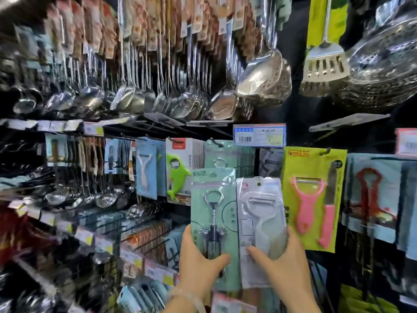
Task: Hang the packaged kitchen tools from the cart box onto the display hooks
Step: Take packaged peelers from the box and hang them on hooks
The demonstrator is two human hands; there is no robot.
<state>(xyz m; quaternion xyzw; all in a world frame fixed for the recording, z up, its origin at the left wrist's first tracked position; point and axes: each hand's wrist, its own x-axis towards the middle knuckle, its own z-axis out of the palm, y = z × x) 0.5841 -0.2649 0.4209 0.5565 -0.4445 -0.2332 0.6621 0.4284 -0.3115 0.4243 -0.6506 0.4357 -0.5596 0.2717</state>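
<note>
Closest to the camera, the person's left hand grips the bottom of a mint-green card pack with a chrome corkscrew, thumb pressed across the front and fingers wrapped behind, while the right hand pinches the lower part of a clear plastic pack with a white Y-shaped peeler the same way, the two packs side by side and slightly overlapping. Just behind them on the display hooks hang a lime-green card with a pink peeler and knife, a green dolphin-shaped bottle opener pack and a blue-bordered price tag. Further up, a row of shiny steel ladles and spoons dangles, pretty blurry.
</note>
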